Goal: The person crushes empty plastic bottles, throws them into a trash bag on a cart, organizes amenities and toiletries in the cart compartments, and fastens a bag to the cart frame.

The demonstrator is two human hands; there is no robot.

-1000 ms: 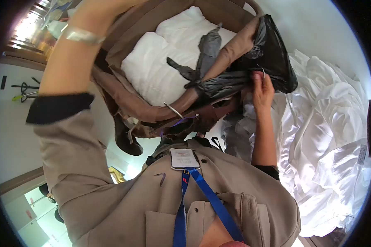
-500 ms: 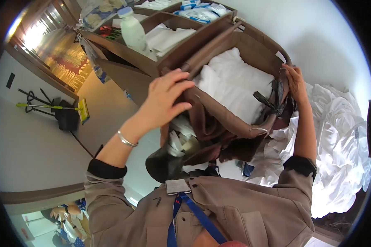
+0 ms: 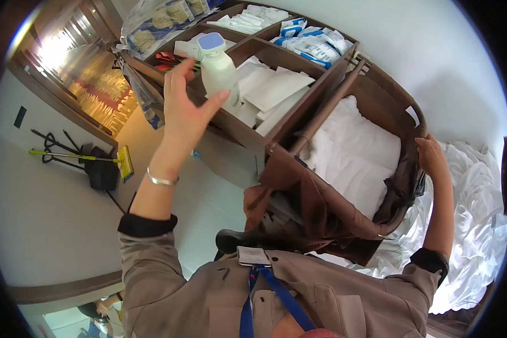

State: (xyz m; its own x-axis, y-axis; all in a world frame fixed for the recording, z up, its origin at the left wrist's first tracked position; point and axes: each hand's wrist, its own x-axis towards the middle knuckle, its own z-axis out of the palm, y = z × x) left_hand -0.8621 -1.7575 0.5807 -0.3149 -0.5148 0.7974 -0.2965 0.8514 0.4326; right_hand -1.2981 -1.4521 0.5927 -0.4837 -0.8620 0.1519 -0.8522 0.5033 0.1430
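Note:
My left hand (image 3: 187, 107) is raised with thumb and fingers spread, right by a pale pump bottle (image 3: 219, 76) with a blue top. The thumb overlaps the bottle's lower part; I cannot tell whether it touches. The bottle stands in a divided brown tray (image 3: 231, 125) on a housekeeping cart. My right hand (image 3: 432, 156) is closed around the rim of the cart's brown fabric bin (image 3: 343, 211). Folded white towels (image 3: 355, 152) lie inside the bin, and a black plastic bag (image 3: 403, 194) shows at its right side.
White envelopes (image 3: 273, 90), blue-and-white packets (image 3: 312, 42) and a clear bag of packages (image 3: 163, 22) fill the tray. White linen (image 3: 470, 225) is heaped at right. A dustpan (image 3: 102, 172) and a yellow-green brush (image 3: 125, 163) lean at the left wall. Part of a person (image 3: 104, 310) shows at lower left.
My left hand has left the bin's near corner and moved up to the bottle. The bin and tray appear further right and lower in view; my right hand stays on the rim.

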